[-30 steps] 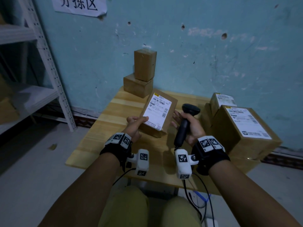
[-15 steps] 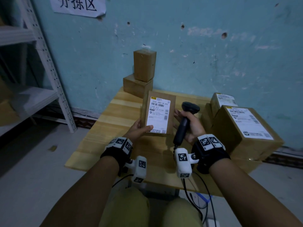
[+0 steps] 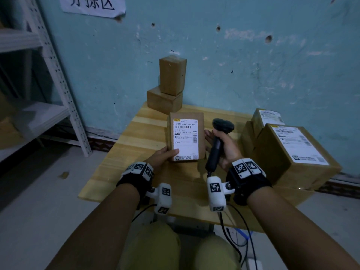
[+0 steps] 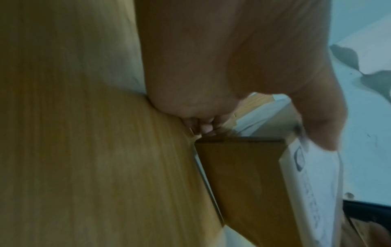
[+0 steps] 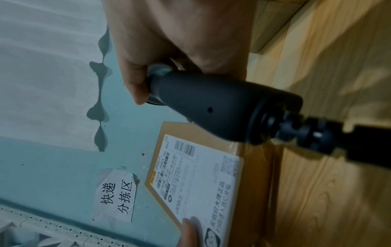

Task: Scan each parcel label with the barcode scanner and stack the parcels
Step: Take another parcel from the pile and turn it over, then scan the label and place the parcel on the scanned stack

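My left hand (image 3: 165,155) grips a small brown parcel (image 3: 186,136) by its lower left corner, thumb on the white label (image 3: 185,139), fingers behind. The parcel stands upright over the wooden table (image 3: 136,137) with the label facing me; it also shows in the left wrist view as the parcel (image 4: 243,180) and in the right wrist view as the parcel (image 5: 203,180). My right hand (image 3: 224,145) holds the black barcode scanner (image 3: 218,141) by its handle just right of the parcel, its head up. The scanner handle (image 5: 222,115) fills the right wrist view.
Two brown boxes (image 3: 169,88) are stacked at the table's far edge by the blue wall. Labelled parcels (image 3: 292,152) sit piled at the right. A white metal shelf rack (image 3: 58,80) stands to the left. Cables (image 3: 239,230) hang below the table front.
The left hand has turned the parcel from tilted to upright, label square to me, and shifted its grip to the lower corner. The right hand with the scanner has stayed about where it was.
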The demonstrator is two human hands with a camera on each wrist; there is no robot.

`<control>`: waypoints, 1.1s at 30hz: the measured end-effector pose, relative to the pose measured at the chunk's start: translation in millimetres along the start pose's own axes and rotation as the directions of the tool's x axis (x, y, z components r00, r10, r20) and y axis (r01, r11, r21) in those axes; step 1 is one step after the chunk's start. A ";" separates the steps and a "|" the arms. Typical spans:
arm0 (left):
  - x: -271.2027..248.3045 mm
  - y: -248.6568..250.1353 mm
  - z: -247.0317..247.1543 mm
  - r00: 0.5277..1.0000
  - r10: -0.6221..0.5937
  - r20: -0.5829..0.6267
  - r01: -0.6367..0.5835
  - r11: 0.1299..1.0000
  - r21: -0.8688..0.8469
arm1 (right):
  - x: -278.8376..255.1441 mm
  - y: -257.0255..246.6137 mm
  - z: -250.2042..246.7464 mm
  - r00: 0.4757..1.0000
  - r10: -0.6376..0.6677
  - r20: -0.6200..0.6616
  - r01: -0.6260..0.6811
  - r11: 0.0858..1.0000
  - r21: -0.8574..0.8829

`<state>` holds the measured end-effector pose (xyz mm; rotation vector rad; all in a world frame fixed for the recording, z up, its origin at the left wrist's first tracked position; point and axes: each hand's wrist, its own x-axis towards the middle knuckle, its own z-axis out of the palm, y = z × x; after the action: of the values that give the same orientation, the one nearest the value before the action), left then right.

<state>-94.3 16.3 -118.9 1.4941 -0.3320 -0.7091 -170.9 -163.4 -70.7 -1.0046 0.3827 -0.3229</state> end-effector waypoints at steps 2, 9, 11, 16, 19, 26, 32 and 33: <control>0.9 -0.5 -1.0 1.000 0.009 -0.005 -0.009 1.000 0.006 | -0.2 0.3 0.0 1.000 -0.002 -0.004 0.002 1.000 -0.004; 3.5 -5.9 -5.4 0.999 0.006 -0.049 -0.010 0.997 -0.078 | -5.0 -1.6 7.8 1.000 -0.004 0.002 0.004 1.000 0.002; 6.4 -8.6 -5.6 0.998 0.016 -0.061 -0.021 0.996 -0.082 | -8.4 -2.1 8.8 1.000 -0.023 0.006 0.023 1.000 -0.002; 11.7 -13.6 -3.8 0.994 0.064 -0.087 -0.071 0.994 -0.077 | -20.6 -9.8 7.6 0.998 -0.044 0.037 0.049 0.988 -0.146; 15.9 -15.4 -2.2 0.991 0.086 -0.101 -0.093 0.994 -0.061 | -31.4 -14.3 7.3 0.998 0.006 0.065 0.006 0.983 -0.183; 24.5 -22.8 2.6 0.983 0.132 -0.129 -0.136 0.990 -0.025 | -44.5 -15.5 13.3 0.988 0.097 0.124 -0.059 0.960 -0.275; 26.4 -22.2 1.9 0.983 0.150 -0.110 -0.153 0.988 -0.012 | -60.8 -13.0 21.9 0.967 0.183 0.179 -0.118 0.939 -0.322; 26.5 -22.0 2.1 0.982 0.157 -0.108 -0.160 0.987 -0.017 | -62.6 -12.7 22.8 0.966 0.188 0.180 -0.125 0.942 -0.312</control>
<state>-80.3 0.0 -145.9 1.4574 -0.3551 -0.5029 -217.2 -125.5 -38.6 -1.2832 0.3244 -0.0121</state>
